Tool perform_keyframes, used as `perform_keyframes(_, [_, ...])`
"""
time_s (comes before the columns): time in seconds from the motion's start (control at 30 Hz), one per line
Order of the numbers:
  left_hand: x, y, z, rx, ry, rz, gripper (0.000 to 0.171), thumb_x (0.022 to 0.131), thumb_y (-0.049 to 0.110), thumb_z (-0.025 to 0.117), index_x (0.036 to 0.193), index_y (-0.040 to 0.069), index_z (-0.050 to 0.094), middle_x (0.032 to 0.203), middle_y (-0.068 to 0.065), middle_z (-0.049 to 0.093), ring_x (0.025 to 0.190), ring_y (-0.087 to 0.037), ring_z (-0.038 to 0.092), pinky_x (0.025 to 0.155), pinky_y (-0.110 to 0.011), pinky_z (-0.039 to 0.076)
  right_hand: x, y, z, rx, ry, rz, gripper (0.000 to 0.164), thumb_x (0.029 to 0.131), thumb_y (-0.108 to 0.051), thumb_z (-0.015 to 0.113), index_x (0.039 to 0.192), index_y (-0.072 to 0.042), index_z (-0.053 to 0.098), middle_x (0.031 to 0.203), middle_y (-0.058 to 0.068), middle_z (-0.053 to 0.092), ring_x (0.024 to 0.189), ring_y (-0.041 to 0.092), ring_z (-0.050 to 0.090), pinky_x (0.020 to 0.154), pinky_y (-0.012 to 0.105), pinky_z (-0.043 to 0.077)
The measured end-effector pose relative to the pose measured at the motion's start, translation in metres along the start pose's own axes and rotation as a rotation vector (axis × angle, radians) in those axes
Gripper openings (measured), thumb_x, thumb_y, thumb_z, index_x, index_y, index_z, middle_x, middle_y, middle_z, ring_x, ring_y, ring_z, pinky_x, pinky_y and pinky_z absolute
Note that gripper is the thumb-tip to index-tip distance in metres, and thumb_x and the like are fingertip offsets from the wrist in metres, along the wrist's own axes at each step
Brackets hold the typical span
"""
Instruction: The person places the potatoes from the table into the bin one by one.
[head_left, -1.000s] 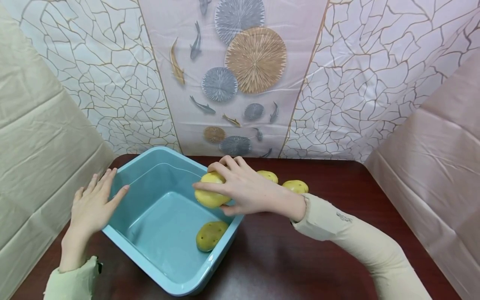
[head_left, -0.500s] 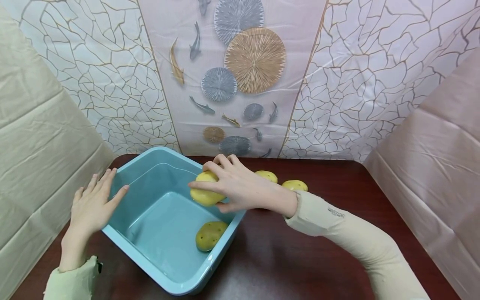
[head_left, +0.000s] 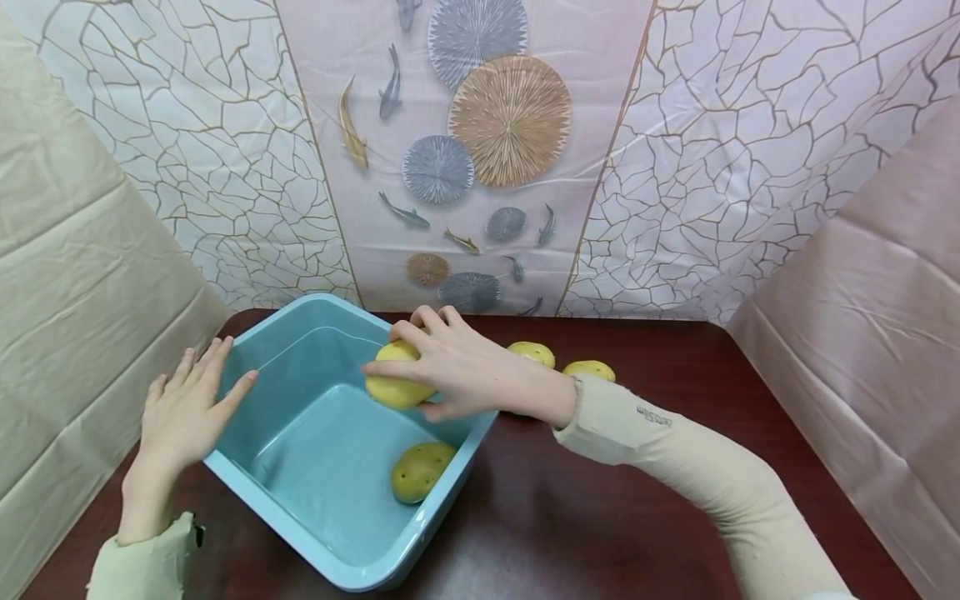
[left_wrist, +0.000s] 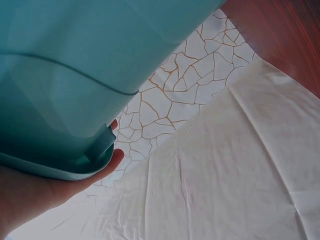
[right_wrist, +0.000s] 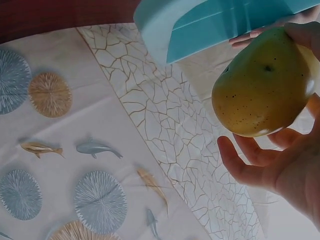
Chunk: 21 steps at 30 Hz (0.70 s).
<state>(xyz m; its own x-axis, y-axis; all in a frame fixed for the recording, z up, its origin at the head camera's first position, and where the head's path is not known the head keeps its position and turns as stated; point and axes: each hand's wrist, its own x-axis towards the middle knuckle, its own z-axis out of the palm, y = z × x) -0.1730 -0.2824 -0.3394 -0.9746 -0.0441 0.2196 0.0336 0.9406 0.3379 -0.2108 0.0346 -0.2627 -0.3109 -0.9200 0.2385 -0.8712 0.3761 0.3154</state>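
My right hand (head_left: 457, 371) grips a yellow potato (head_left: 393, 387) between thumb and fingers, held over the right side of a blue plastic basin (head_left: 450, 517). In the right wrist view the potato (right_wrist: 265, 85) shows small dark specks, and the fingers curl around its underside. A second, greener potato (head_left: 422, 472) lies on the basin floor by the near right wall. My left hand (head_left: 183, 408) rests on the basin's left rim with its fingers extended. In the left wrist view that hand (left_wrist: 45, 200) lies against the rim, partly hidden by the basin wall (left_wrist: 75, 75).
Two more potatoes, one (head_left: 532, 353) just behind the right forearm and another (head_left: 590, 370) farther right, lie on the dark red-brown table (head_left: 585, 517). A patterned cloth backdrop (head_left: 465, 242) hangs behind the table. Pale fabric panels (head_left: 862, 317) flank both sides.
My right hand has moved left with the potato, from near the basin's right rim to farther over its inside. The left hand and the basin have stayed in place.
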Motion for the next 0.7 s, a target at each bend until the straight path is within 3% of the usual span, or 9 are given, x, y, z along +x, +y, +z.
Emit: perform_keyframes(0.7, [0.001, -0.001, 0.0, 0.007, -0.005, -0.004, 0.071, 0.092, 0.052, 0.026, 0.144, 0.008, 0.006, 0.146, -0.026, 0.012, 0.134, -0.047, 0.003, 0.096, -0.069, 0.003, 0.015, 0.001, 0.0, -0.006, -0.024, -0.013, 0.066, 0.067, -0.036, 0.068, 0.128, -0.038, 0.043, 0.119, 0.001, 0.045, 0.096, 0.019, 0.039, 0.07, 0.031, 0.032])
